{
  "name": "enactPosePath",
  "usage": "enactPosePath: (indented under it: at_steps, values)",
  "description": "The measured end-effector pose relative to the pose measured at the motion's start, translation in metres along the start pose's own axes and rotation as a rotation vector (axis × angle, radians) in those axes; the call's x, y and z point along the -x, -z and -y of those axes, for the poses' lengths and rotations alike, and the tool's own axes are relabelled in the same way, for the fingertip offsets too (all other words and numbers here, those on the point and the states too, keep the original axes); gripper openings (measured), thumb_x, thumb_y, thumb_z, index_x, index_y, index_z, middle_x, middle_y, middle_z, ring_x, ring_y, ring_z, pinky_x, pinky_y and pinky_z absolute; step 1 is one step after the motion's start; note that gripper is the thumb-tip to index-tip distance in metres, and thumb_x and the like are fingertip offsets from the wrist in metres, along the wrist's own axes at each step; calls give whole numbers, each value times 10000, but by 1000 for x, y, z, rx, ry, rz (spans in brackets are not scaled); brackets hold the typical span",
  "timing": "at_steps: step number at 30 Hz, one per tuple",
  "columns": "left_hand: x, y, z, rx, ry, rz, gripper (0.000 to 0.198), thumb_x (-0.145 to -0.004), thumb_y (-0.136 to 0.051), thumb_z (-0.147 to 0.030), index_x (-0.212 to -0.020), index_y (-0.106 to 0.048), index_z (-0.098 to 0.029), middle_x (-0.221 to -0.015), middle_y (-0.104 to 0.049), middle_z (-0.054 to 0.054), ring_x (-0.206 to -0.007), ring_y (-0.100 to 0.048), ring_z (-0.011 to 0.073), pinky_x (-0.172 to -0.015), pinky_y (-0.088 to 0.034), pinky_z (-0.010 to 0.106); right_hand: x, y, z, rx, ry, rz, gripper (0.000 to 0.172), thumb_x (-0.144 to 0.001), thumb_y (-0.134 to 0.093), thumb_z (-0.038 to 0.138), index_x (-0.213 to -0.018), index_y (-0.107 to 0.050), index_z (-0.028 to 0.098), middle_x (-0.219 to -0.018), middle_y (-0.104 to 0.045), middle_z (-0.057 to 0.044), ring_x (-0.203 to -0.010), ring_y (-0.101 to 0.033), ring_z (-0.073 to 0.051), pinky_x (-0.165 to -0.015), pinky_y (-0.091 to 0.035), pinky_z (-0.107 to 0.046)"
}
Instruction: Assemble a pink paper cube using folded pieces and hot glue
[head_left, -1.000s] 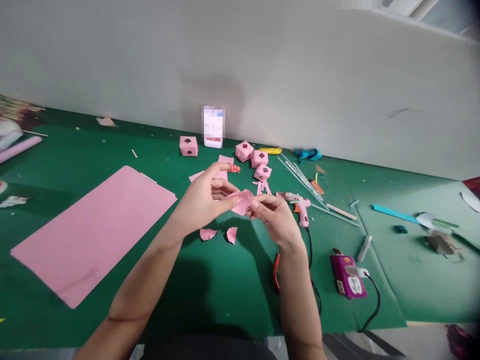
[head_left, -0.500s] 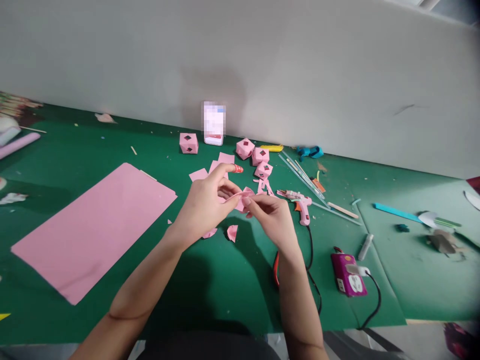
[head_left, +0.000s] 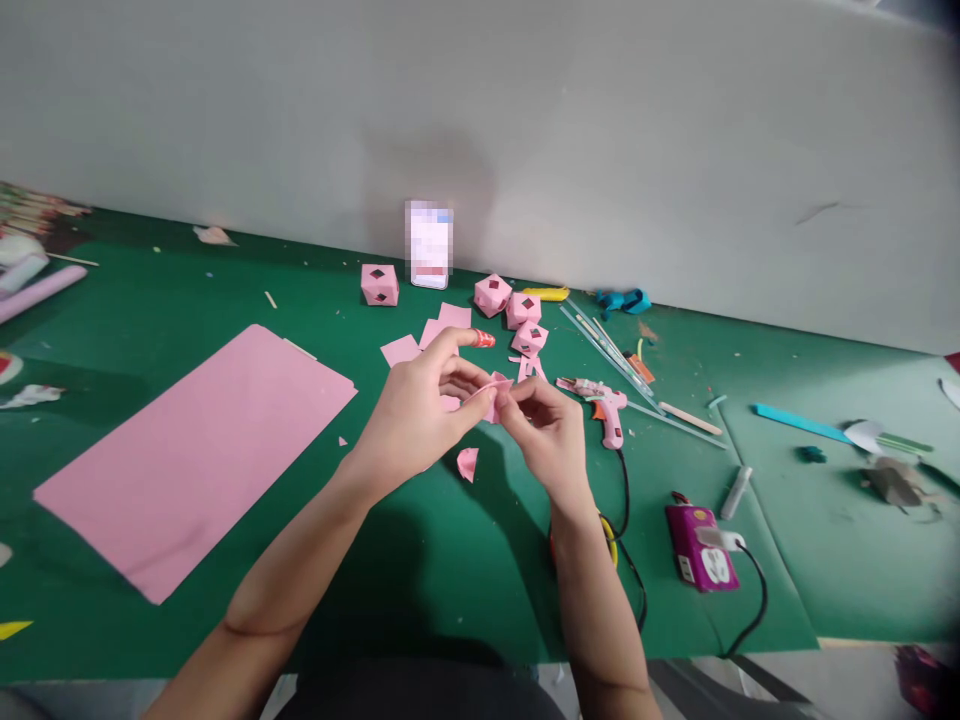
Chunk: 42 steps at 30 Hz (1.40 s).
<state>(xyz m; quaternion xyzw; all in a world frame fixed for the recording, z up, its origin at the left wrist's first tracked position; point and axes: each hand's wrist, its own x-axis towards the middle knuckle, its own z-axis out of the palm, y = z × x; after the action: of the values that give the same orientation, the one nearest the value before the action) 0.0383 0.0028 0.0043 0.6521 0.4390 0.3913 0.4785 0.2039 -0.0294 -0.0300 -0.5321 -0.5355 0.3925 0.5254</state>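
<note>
A small folded piece of pink paper (head_left: 495, 400) is pinched between both hands above the middle of the green table. My left hand (head_left: 420, 405) grips its left side with thumb and fingers, the index finger, wrapped in red at its tip, raised above. My right hand (head_left: 551, 430) pinches the right side of the same piece. Just below the hands lies a curled pink scrap (head_left: 467, 464). Flat pink squares (head_left: 454, 316) lie behind the left hand. Four-sided holes show in the pink paper shapes (head_left: 493, 296) behind the hands; another pink box (head_left: 379, 285) stands farther left.
Large pink sheets (head_left: 199, 455) lie at left. A phone (head_left: 430, 245) leans on the wall. Right of my hands are a pink glue gun (head_left: 611, 415) with a black cord, clear sticks (head_left: 607, 345), a purple box (head_left: 701, 548) and a blue strip (head_left: 799, 422).
Both hands have shifted slightly right with the pink piece, whose visible shape has changed a little. More of a yellow ring shows beside the right forearm. The view has shifted slightly.
</note>
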Motion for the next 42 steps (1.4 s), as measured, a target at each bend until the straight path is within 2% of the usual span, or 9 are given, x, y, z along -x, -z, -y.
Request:
enactPosePath:
  at_steps: [3, 7, 15, 19, 22, 27, 31, 36, 42]
  values:
    - [1, 0, -1, 18, -2, 1, 413, -897, -721, -241, -1288, -588, -259, -990, -791, 16, -943, -781, 191, -877, -664, 340, 0, 0, 0, 12, -4, -22, 277, -892, -714, 410, -708, -660, 209, -670, -642, 8, -617, -568, -132, -599, -487, -261]
    - [-1, -1, -3, -18, -19, -45, 368, -900, -719, -242, -1251, -606, -248, -961, -793, 1, -880, -783, 172, -825, -665, 307, -2, -2, -1, -26, -54, -34, 297, -873, -734, 455, -715, -691, 207, -649, -660, 2, -595, -583, -136, -581, -494, -266]
    - [-6, 0, 2, -244, -148, -221, 266, -897, -719, -164, -1146, -663, -240, -929, -821, -34, -904, -797, 158, -832, -623, 256, -5, -4, -7, -292, -205, 134, 294, -859, -789, 499, -775, -785, 217, -717, -710, -13, -625, -665, -137, -565, -547, -242]
    - [-6, 1, 3, -252, -172, -246, 311, -891, -742, -167, -1180, -654, -241, -943, -828, -38, -886, -801, 146, -808, -626, 228, -6, 0, -10, -363, -241, 137, 325, -908, -728, 545, -908, -813, 232, -834, -727, -27, -665, -679, -127, -564, -559, -226]
    - [-5, 1, 2, -246, -178, -236, 322, -887, -745, -157, -1183, -652, -245, -963, -832, -39, -910, -806, 147, -816, -631, 219, -6, 2, -12, -358, -231, 100, 285, -907, -741, 515, -934, -804, 238, -876, -732, -23, -668, -681, -118, -558, -559, -218]
    - [-5, 0, 0, -265, -174, -206, 314, -886, -731, -124, -1170, -668, -242, -958, -836, -42, -904, -811, 151, -827, -639, 226, -5, -3, -8, -285, -201, 74, 259, -834, -817, 467, -892, -770, 219, -788, -709, -3, -644, -670, -129, -539, -550, -229]
    - [-3, -3, 0, -257, -186, -144, 370, -889, -746, -151, -1232, -671, -266, -968, -837, -55, -919, -812, 150, -800, -640, 210, -4, -6, -5, -231, -179, 6, 291, -759, -867, 449, -793, -702, 212, -712, -679, 16, -596, -626, -123, -539, -533, -242]
    - [-1, -4, 1, -260, -209, -111, 427, -892, -752, -154, -1287, -663, -291, -1009, -837, -54, -991, -807, 160, -825, -640, 204, -3, 0, -1, -219, -157, 11, 243, -791, -835, 398, -764, -683, 210, -674, -674, 19, -599, -629, -126, -566, -503, -245]
    - [0, -2, 2, -188, -211, 5, 449, -915, -749, -244, -1344, -622, -281, -1049, -835, -33, -999, -801, 150, -845, -640, 200, 0, 7, 0, -216, -131, 21, 180, -810, -824, 346, -745, -716, 218, -696, -709, 10, -646, -652, -138, -626, -501, -259]
